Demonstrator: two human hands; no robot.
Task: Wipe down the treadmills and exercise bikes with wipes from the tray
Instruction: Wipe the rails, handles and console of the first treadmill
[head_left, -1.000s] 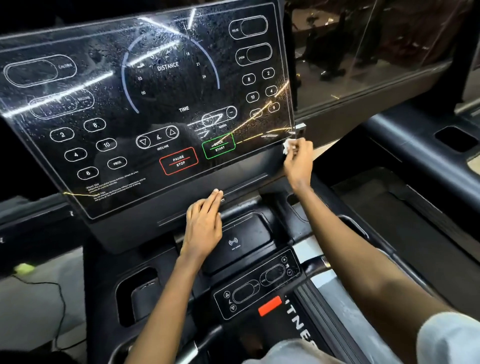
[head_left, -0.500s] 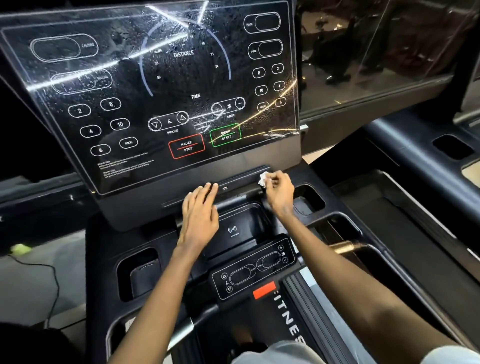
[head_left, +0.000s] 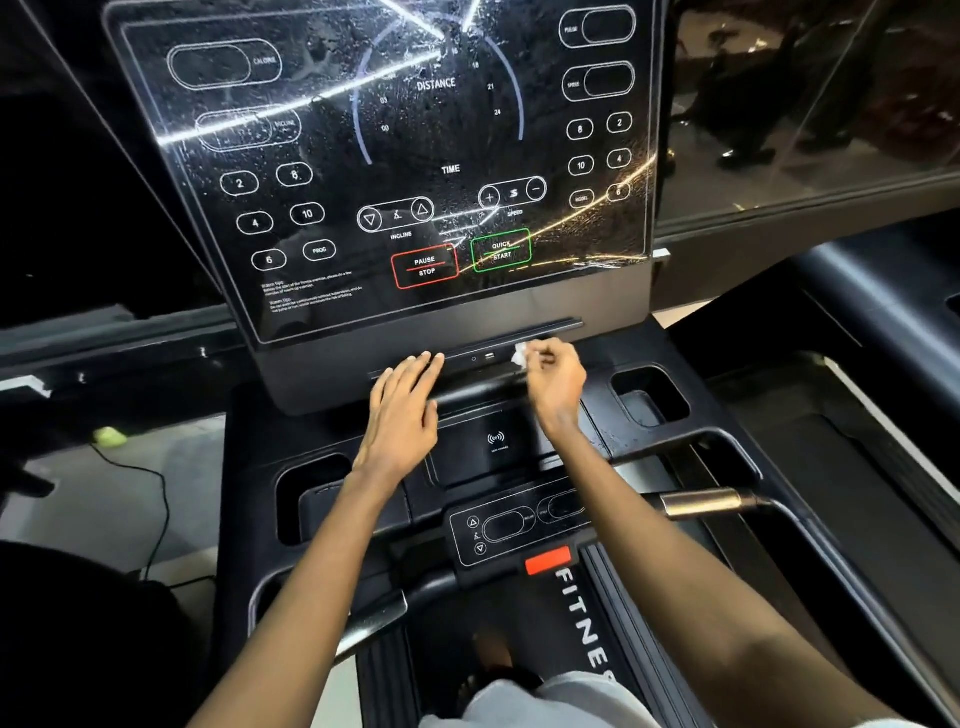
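The person stands on a treadmill and looks down at its console. The big dark screen tilts back above the hands; it is speckled with droplets and streaked by light, and shows white outlines for distance, time, incline and speed, a red pause/stop box and a green quick-start box.

The left hand lies flat with its fingers straight and close together. Its fingertips rest on the narrow strip just under the screen, and it holds nothing. The right hand is to the right of it, near but not touching. Its fingers are curled and pinch a small crumpled white wipe, which is pressed against the same strip, just beside two tiny ports.

Below the hands is a shallow tray with a wireless charging mark. A cup holder sits to the right of it and a deeper pocket to the left. Nearer the body is a small control panel, partly covered by the right forearm, with a red tab beneath it. A metal handlebar runs out on the right.

The belt carries white letters, and a bare foot shows on it. On the floor at the left lie a green object and a thin black cable. Another dark machine stands to the right
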